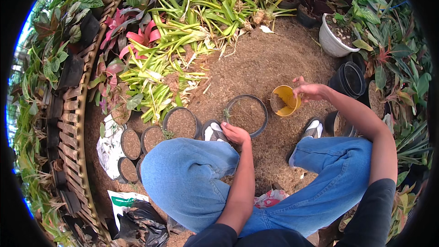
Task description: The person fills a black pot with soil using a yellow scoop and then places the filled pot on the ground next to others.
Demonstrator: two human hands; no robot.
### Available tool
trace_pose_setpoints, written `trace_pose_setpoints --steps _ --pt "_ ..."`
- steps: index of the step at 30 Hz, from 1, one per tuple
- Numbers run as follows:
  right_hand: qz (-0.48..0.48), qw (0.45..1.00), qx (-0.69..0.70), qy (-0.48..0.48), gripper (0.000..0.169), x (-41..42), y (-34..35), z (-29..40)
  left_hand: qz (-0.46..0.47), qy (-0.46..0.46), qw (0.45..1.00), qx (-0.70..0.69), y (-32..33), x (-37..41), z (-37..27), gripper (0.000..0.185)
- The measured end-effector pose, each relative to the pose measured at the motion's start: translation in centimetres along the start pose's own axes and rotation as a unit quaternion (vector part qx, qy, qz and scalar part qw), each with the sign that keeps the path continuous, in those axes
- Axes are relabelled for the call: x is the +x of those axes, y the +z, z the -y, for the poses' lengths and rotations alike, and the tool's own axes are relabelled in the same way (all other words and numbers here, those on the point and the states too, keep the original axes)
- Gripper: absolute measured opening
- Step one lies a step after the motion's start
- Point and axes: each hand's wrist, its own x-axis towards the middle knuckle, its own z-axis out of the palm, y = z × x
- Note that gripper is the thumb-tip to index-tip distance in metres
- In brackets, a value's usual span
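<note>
My left hand (236, 133) lies at the near-left side of a round black plastic pot (264, 104) filled with brown soil. Whether the fingers grip its rim is hard to tell. A thin green sprig lies across the soil. My right hand (307, 90) holds a yellow plastic container (284, 111) by its right rim, thumb at the edge and some fingers lifted. The container is tilted, its mouth facing me, with brown soil inside. It is just right of the black pot, above the soil-covered ground.
Several soil-filled pots (181, 123) stand left of my foot. Uprooted strap-leaved plants (192, 37) are heaped ahead. A white pot (334, 43) and stacked black pots (348, 79) sit at right. A slatted rack (72, 127) bounds the left, near a black plastic bag (144, 221).
</note>
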Motion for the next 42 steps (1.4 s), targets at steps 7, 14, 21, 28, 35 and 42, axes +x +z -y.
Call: trace_pose_setpoints --steps 7,14,21,28,35,42 --pt "-0.007 0.963 -0.254 -0.089 0.094 -0.6 1.0 7.0 0.042 -0.056 0.998 0.01 -0.3 -0.2 -0.6 0.057" --pt "-0.153 0.846 -0.494 -0.132 0.097 -3.4 9.1 13.1 0.004 -0.011 1.0 0.006 0.0 0.1 0.1 0.053" --pt "-0.148 0.805 -0.524 -0.234 0.1 -4.4 12.7 14.6 0.018 -0.017 1.0 0.005 0.0 0.0 -0.2 0.053" --pt "-0.169 0.762 -0.54 -0.314 0.101 -4.4 13.1 14.0 0.007 -0.01 1.0 -0.003 0.1 -0.1 -0.1 0.052" --pt "-0.175 0.751 -0.546 -0.327 0.095 -4.9 11.6 13.9 0.04 -0.034 0.999 -0.004 -0.2 0.0 0.0 0.054" --pt "-0.308 0.865 -0.366 -0.148 0.091 0.3 4.7 8.0 -0.006 -0.005 1.0 0.001 0.3 0.0 0.1 0.054"
